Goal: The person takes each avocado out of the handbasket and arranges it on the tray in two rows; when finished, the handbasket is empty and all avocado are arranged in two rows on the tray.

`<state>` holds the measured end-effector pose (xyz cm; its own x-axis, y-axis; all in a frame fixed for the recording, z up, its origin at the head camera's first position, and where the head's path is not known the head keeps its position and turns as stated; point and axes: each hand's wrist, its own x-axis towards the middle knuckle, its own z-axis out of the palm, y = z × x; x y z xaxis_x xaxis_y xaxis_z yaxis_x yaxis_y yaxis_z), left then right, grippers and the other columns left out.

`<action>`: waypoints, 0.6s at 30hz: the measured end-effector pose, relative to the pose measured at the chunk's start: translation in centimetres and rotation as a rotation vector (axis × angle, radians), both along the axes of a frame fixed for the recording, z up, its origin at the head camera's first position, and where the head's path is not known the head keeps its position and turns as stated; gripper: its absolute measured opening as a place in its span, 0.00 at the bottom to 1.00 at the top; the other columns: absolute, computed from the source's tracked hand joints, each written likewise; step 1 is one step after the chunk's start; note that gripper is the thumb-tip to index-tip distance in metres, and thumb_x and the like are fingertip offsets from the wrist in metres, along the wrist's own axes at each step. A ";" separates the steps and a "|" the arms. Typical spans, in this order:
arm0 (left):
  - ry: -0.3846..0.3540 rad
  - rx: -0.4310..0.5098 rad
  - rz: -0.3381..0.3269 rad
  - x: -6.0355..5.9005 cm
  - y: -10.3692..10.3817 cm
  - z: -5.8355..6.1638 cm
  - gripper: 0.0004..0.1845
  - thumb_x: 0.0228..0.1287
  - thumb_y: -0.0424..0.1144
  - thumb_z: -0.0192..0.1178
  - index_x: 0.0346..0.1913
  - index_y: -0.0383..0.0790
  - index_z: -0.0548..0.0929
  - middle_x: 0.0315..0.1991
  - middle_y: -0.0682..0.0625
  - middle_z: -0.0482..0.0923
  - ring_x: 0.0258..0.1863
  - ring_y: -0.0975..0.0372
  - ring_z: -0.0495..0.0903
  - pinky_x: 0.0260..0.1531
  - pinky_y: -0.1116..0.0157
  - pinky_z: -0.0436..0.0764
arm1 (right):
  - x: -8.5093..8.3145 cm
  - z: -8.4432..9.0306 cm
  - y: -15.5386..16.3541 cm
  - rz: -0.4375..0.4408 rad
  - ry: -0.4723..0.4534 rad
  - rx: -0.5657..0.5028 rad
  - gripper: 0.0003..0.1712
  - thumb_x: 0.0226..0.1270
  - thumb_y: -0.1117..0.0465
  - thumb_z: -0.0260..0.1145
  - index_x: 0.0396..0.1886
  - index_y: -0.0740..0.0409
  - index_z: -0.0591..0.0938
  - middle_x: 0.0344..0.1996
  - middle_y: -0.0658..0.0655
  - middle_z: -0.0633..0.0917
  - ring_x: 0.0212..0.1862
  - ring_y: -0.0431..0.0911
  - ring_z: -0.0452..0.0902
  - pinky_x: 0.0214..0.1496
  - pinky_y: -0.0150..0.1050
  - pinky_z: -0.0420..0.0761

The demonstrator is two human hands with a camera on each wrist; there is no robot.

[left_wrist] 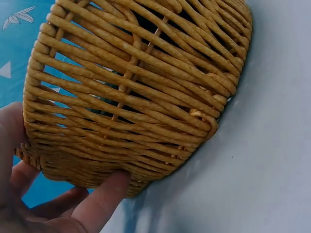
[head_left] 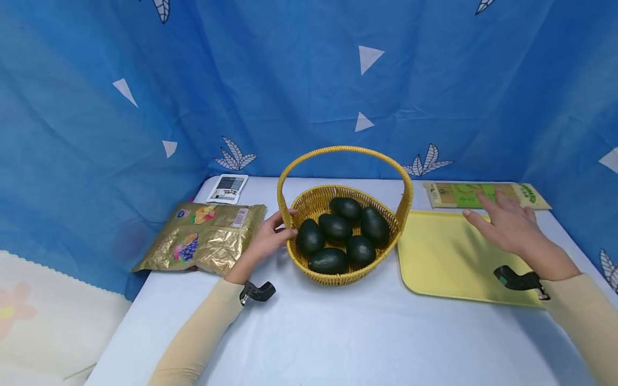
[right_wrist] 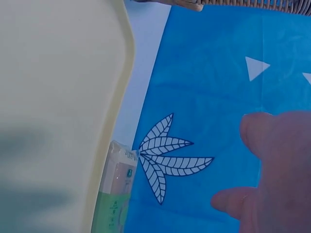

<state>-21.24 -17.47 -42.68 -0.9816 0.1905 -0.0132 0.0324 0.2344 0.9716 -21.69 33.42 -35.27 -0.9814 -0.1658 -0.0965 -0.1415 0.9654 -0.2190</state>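
Step in hand, by judgement: steadying the basket from the left, while the right side is free. The basket stands on the tabletop at the centre of the frame and holds six avocados. The left grip pinches the basket's left edge near the handle foot; in the left wrist view the thumb presses the outer weave, with fingers at the rim. The right grip holds nothing, fingers spread, over the yellow tray at right and overlapping the packet in view. Next move, as judged: the left grip bracing the basket, the right coming to the avocados or the handle; which one is unclear. Orientation: basket mouth faces up, handle arching above it from left to right; its long axis seems to run left-right, though the near-round mouth makes this uncertain. Frontmost avocado lies roughly left-right; the rightmost slants from upper left to lower right. Tray's long axis runs left-right.
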 end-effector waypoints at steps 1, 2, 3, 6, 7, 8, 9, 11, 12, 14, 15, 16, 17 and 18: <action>0.000 0.004 0.005 0.0 0.0 -0.1 0.30 0.65 0.30 0.59 0.71 0.37 0.70 0.65 0.33 0.73 0.56 0.50 0.81 0.35 0.70 0.83 | 0.0 0.0 0.0 0.002 -0.002 -0.002 0.49 0.80 0.33 0.38 0.81 0.67 0.43 0.74 0.87 0.42 0.72 0.85 0.39 0.64 0.87 0.40; 0.001 0.007 0.008 -0.1 0.1 -0.2 0.30 0.65 0.30 0.59 0.71 0.37 0.71 0.65 0.33 0.73 0.56 0.50 0.81 0.35 0.70 0.83 | -0.1 0.0 -0.1 0.004 -0.004 -0.006 0.49 0.80 0.33 0.38 0.81 0.67 0.43 0.74 0.87 0.42 0.72 0.84 0.39 0.64 0.87 0.39; 0.003 0.009 0.011 -0.1 0.1 -0.3 0.30 0.64 0.30 0.59 0.71 0.38 0.71 0.66 0.33 0.73 0.56 0.49 0.81 0.35 0.71 0.83 | -0.1 0.0 -0.2 0.004 -0.007 -0.008 0.49 0.80 0.33 0.38 0.81 0.67 0.43 0.74 0.87 0.42 0.73 0.84 0.39 0.65 0.86 0.39; 0.011 0.013 0.029 0.2 -0.2 -0.5 0.30 0.64 0.30 0.59 0.70 0.38 0.72 0.66 0.33 0.73 0.56 0.48 0.81 0.35 0.71 0.83 | -0.4 0.1 -0.7 0.012 -0.017 -0.014 0.49 0.80 0.33 0.38 0.81 0.68 0.45 0.74 0.87 0.42 0.73 0.83 0.39 0.65 0.86 0.37; 0.013 0.015 0.033 0.2 -0.2 -0.6 0.29 0.64 0.30 0.60 0.69 0.38 0.72 0.66 0.33 0.73 0.56 0.47 0.81 0.35 0.71 0.83 | -0.4 0.1 -0.9 0.015 -0.019 -0.013 0.49 0.80 0.33 0.38 0.81 0.68 0.45 0.74 0.87 0.42 0.74 0.83 0.38 0.65 0.86 0.37; 0.015 0.017 0.036 0.3 -0.2 -0.6 0.29 0.64 0.30 0.60 0.69 0.38 0.72 0.66 0.33 0.73 0.56 0.46 0.81 0.35 0.70 0.84 | -0.4 0.2 -1.1 0.017 -0.020 -0.012 0.50 0.80 0.33 0.38 0.81 0.69 0.46 0.74 0.87 0.42 0.74 0.83 0.39 0.66 0.86 0.36; 0.015 0.018 0.040 0.3 -0.3 -0.7 0.28 0.65 0.30 0.60 0.69 0.39 0.72 0.66 0.34 0.73 0.56 0.46 0.82 0.35 0.70 0.84 | -0.4 0.3 -1.3 0.021 -0.020 -0.011 0.50 0.80 0.33 0.38 0.81 0.69 0.47 0.74 0.87 0.42 0.74 0.83 0.39 0.66 0.86 0.36; 0.014 0.018 0.043 0.4 -0.3 -0.8 0.28 0.66 0.31 0.61 0.69 0.39 0.72 0.66 0.34 0.73 0.57 0.47 0.82 0.36 0.69 0.86 | -0.3 0.4 -1.7 0.031 -0.015 -0.002 0.50 0.80 0.33 0.38 0.80 0.69 0.48 0.74 0.87 0.43 0.74 0.82 0.39 0.66 0.86 0.37; 0.013 0.021 0.042 0.4 -0.3 -0.8 0.28 0.66 0.32 0.61 0.69 0.39 0.72 0.66 0.35 0.73 0.58 0.47 0.82 0.37 0.68 0.87 | -0.2 0.5 -1.8 0.038 -0.007 0.006 0.49 0.80 0.33 0.38 0.80 0.69 0.49 0.74 0.87 0.44 0.74 0.82 0.40 0.66 0.86 0.38; 0.011 0.029 0.036 0.3 -0.2 -0.9 0.28 0.67 0.32 0.61 0.70 0.39 0.72 0.66 0.35 0.73 0.58 0.48 0.82 0.38 0.67 0.87 | 0.0 0.7 -2.2 0.052 0.010 0.017 0.48 0.81 0.34 0.39 0.80 0.69 0.50 0.74 0.87 0.46 0.73 0.82 0.43 0.66 0.86 0.41; 0.012 0.029 0.034 0.2 -0.1 -0.9 0.28 0.67 0.33 0.61 0.70 0.40 0.72 0.66 0.36 0.73 0.58 0.49 0.82 0.39 0.67 0.88 | 0.1 0.8 -2.3 0.061 0.024 0.021 0.47 0.81 0.35 0.39 0.80 0.69 0.51 0.74 0.87 0.47 0.73 0.82 0.44 0.66 0.86 0.44; 0.012 0.028 0.032 0.1 -0.1 -1.0 0.28 0.67 0.33 0.61 0.70 0.40 0.72 0.66 0.36 0.73 0.58 0.49 0.82 0.40 0.66 0.88 | 0.2 1.0 -2.6 0.069 0.031 0.018 0.47 0.81 0.36 0.40 0.80 0.69 0.52 0.74 0.87 0.48 0.72 0.83 0.45 0.66 0.85 0.46; 0.012 0.030 0.030 0.0 -0.1 -1.0 0.28 0.67 0.33 0.62 0.70 0.41 0.72 0.66 0.37 0.73 0.59 0.49 0.82 0.40 0.65 0.88 | 0.3 1.1 -2.8 0.080 0.045 0.008 0.46 0.82 0.37 0.42 0.79 0.70 0.53 0.74 0.87 0.50 0.72 0.83 0.47 0.66 0.84 0.49; 0.013 0.028 0.031 0.0 0.0 -1.0 0.28 0.67 0.34 0.62 0.70 0.41 0.72 0.67 0.37 0.73 0.59 0.49 0.82 0.41 0.65 0.88 | 0.4 1.2 -3.2 0.093 0.052 -0.003 0.45 0.82 0.38 0.44 0.79 0.70 0.55 0.74 0.86 0.51 0.72 0.82 0.48 0.66 0.84 0.52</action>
